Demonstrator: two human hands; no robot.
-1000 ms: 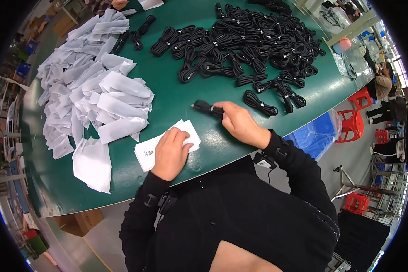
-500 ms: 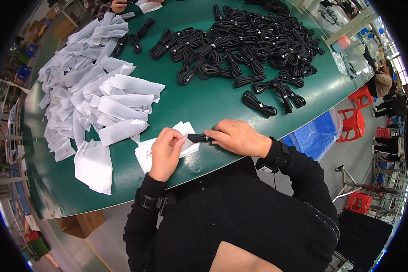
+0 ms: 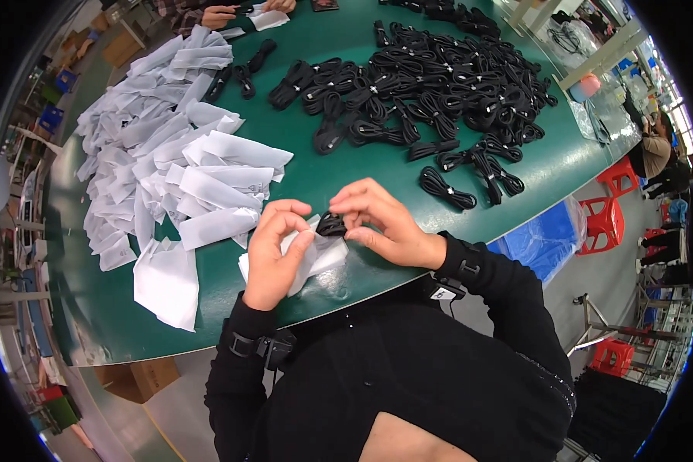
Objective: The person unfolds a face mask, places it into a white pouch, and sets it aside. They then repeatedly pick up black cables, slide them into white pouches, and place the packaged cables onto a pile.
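My left hand (image 3: 276, 250) is closed on a thin white bag (image 3: 306, 266), pinching it between thumb and fingers. A small bundle of black cable (image 3: 331, 225) sits at the mouth of this bag, and the fingertips of my right hand (image 3: 387, 229) grip its right side. How far the bundle reaches into the bag is hidden by my fingers. Beneath my hands a stack of flat white bags (image 3: 333, 258) lies close to the table's front edge.
Filled white bags (image 3: 162, 146) are heaped on the left of the green table (image 3: 346, 179). Coiled black cables (image 3: 446, 73) form a pile at the far right, with a loose bundle (image 3: 446, 189) nearer me. Another person's hands (image 3: 219, 15) work across the table.
The cable bundle and bag have been lifted off the stack and tilted. Both hands have risen, and my right hand has turned with its fingers curled around the bundle's end.
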